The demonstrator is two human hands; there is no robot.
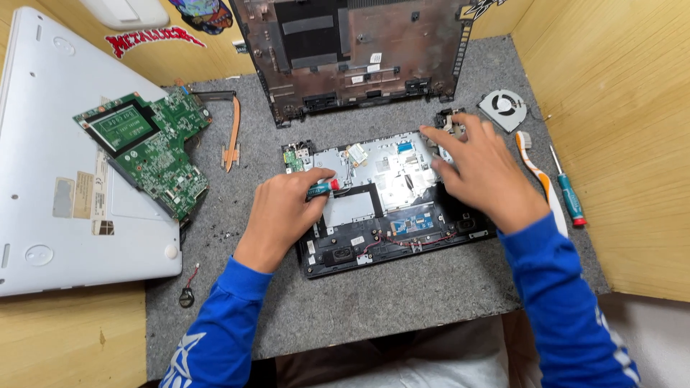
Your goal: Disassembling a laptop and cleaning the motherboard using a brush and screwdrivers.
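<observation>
An opened laptop base (pixel 402 237) with a bare metal keyboard backing lies in the middle of a grey felt mat (pixel 402 294). My left hand (pixel 284 212) rests on its left part, closed around a small screwdriver (pixel 323 188) with a teal and red handle. My right hand (pixel 481 172) lies over the base's right rear corner, fingers spread, fingertips touching the hinge area. Both arms wear blue sleeves.
A green circuit board (pixel 147 147) lies on a white laptop lid (pixel 43 179) at the left. A copper heat pipe (pixel 233 129), a coin cell (pixel 187 296), a detached bottom cover (pixel 359 50), a fan (pixel 503 108), a toothbrush (pixel 539 176) and another screwdriver (pixel 571 197) surround it. Wooden walls enclose the mat.
</observation>
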